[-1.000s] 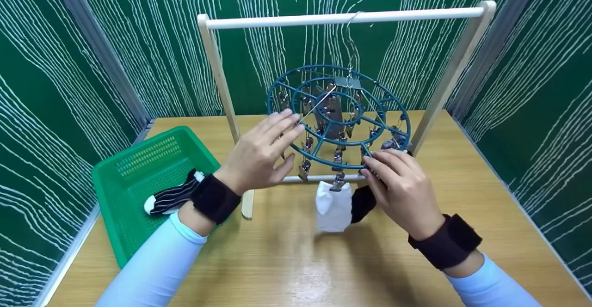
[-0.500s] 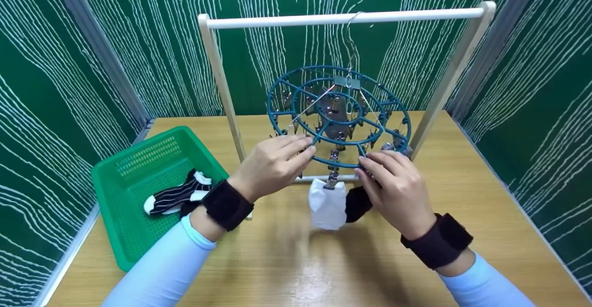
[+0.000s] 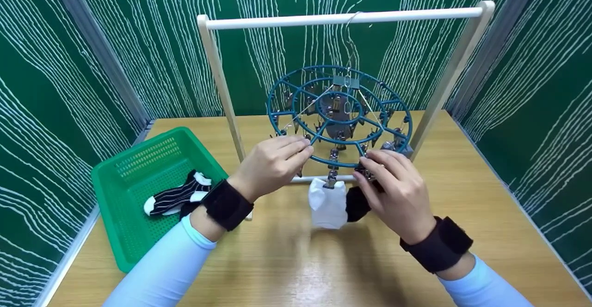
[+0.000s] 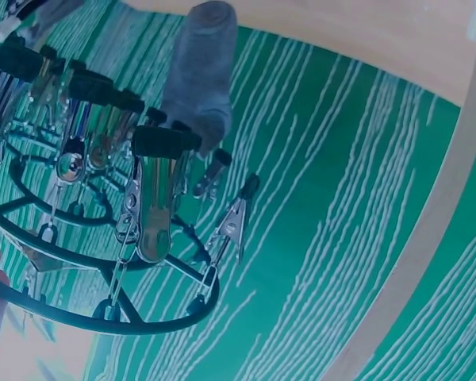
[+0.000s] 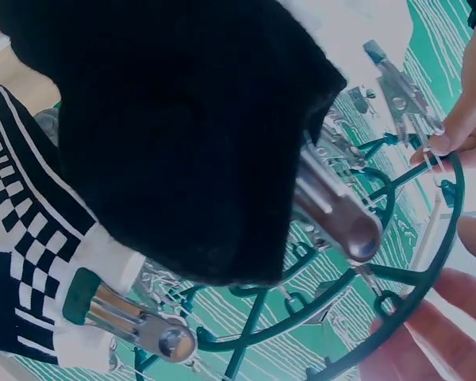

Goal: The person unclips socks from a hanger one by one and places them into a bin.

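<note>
In my head feed I see light-blue sleeves, left sleeve (image 3: 162,265) between seven and eight o'clock, right sleeve (image 3: 483,283) near four; black left wristband (image 3: 227,205), matching right wristband (image 3: 437,246).

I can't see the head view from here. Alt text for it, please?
The left hand and right hand hold the near rim of a round, blue-green clip hanger hung from a white rail. A white sock and a black sock hang below it. On the table to the left, a green basket holds a striped sock.
</note>
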Demonstrator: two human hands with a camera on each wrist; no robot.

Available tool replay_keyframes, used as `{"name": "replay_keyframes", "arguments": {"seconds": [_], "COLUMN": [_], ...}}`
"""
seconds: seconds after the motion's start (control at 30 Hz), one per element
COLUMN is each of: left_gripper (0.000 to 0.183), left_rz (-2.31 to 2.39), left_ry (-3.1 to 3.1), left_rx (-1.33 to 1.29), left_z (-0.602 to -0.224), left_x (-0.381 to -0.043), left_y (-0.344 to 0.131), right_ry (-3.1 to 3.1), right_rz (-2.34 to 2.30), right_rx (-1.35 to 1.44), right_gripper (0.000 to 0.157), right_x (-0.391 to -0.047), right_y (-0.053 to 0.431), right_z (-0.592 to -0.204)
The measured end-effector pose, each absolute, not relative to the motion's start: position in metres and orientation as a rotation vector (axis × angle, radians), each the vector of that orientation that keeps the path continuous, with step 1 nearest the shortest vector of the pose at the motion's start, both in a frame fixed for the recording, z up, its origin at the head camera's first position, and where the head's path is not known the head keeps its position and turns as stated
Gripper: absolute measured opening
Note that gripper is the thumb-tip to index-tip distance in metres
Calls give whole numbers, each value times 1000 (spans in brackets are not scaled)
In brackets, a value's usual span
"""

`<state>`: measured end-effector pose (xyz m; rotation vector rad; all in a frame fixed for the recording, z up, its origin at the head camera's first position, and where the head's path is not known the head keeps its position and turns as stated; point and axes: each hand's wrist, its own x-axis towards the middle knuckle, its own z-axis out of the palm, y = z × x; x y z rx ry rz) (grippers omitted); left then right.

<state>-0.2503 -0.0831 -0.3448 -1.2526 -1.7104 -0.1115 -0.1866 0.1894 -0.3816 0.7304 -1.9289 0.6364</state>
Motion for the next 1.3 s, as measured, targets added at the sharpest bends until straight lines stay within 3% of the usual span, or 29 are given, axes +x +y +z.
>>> {"name": "replay_keyframes", "arguments": {"seconds": [0.47,0.63,0.8,0.97,1.3], "left_gripper": [15,14,14,14,14], "left_rz": [-98,-100,-94,-127,-130], "left_ry": [-1738,-1755,-1768,-1756,-1759], "left_rx": [-1242,-1245,-1245,-1252,-1246], "left_z": [-346,-346,-347,-348,-349], "left_x": [-252,-252,-252,-253,-252], "left_y": [-85,-85,-86,-85,-85], "right_ry": [-1822,-1960,-2075,-2122,-2282], "right_rz": [684,703,728,766,959], "right_rx": [816,839,844,821,766], "right_gripper": [35,41,32,40,25], "right_x": [-175,-173,-177,-184,-193], "right_y": [180,176,174,169,159], "right_z": [-391,-399,-405,-406,-403]}}
